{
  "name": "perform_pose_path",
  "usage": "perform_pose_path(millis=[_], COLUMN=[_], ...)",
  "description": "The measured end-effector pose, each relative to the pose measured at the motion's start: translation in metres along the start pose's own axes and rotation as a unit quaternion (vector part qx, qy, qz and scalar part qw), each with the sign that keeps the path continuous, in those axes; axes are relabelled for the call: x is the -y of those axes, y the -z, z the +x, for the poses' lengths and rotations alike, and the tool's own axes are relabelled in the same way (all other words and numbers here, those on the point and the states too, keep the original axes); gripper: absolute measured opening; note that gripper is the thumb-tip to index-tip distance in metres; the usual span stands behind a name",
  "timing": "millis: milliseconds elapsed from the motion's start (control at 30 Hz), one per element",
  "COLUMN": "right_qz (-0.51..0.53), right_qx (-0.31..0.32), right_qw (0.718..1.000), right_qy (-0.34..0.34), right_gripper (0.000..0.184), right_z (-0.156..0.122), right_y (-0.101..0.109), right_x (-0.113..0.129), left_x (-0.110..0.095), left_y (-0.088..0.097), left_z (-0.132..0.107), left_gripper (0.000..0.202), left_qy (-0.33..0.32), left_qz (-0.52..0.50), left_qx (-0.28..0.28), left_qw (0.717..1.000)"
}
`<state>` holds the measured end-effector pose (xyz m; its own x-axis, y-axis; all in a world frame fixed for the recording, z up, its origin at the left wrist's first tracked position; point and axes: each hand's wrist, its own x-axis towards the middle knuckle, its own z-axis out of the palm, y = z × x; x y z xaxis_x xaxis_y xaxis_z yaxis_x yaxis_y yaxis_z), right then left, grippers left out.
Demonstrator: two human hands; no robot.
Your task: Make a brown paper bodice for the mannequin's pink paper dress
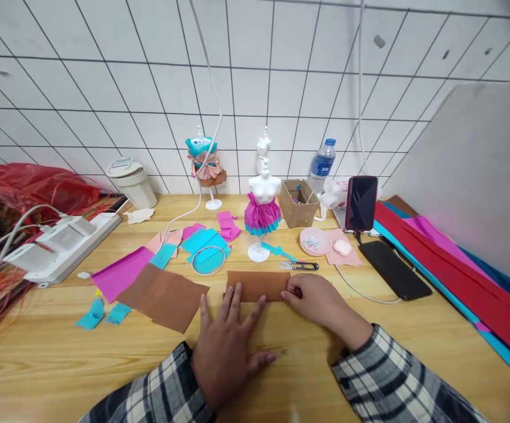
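A folded brown paper strip [259,284] lies on the wooden table [369,352] in front of me. My left hand [228,346] rests flat with fingers spread, its fingertips on the strip's near left edge. My right hand [314,299] is curled at the strip's right end, fingertips pinching or pressing its corner. Just behind the strip lie small black snips [299,266] and a white mannequin [261,205] wearing a magenta and teal paper skirt.
Brown [167,296], magenta [120,271] and teal paper pieces lie at left, with a wire ring [208,259]. A power strip [61,244] sits far left. A cardboard box [298,202], pink dish [315,240], phones [393,269] and long crepe sheets [458,276] are at right.
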<state>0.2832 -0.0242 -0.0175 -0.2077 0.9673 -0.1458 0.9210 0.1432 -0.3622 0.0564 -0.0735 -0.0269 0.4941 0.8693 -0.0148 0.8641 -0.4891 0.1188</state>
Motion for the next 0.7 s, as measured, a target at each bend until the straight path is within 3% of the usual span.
perform_pose_path(millis=[133, 267, 367, 533, 633, 700], right_qz=[-0.010, -0.019, -0.020, -0.020, -0.013, -0.013], right_qx=[0.020, 0.023, 0.020, 0.010, -0.036, -0.111], right_qw=[1.000, 0.999, 0.999, 1.000, 0.999, 0.994], right_qy=[-0.019, -0.018, -0.020, -0.019, -0.027, 0.000], right_gripper=[0.029, 0.027, 0.028, 0.029, 0.016, 0.023], right_z=[0.003, 0.004, 0.005, 0.007, -0.002, -0.016], right_y=[0.003, 0.002, 0.000, 0.001, 0.002, -0.002], right_x=[-0.003, -0.005, -0.005, -0.007, -0.006, -0.003], left_x=[0.003, 0.006, 0.007, 0.003, 0.001, 0.000], left_y=[-0.002, -0.007, -0.011, -0.006, 0.000, 0.002], left_z=[0.002, 0.005, 0.007, 0.008, 0.008, 0.008], left_gripper=[0.080, 0.076, 0.078, 0.073, 0.071, 0.071], left_qy=[-0.016, -0.083, -0.115, -0.085, -0.072, -0.065], left_qz=[0.009, 0.026, 0.018, -0.003, -0.016, -0.023], left_qx=[-0.029, -0.073, -0.054, -0.006, 0.020, 0.025], left_qw=[0.999, 0.994, 0.992, 0.996, 0.997, 0.997])
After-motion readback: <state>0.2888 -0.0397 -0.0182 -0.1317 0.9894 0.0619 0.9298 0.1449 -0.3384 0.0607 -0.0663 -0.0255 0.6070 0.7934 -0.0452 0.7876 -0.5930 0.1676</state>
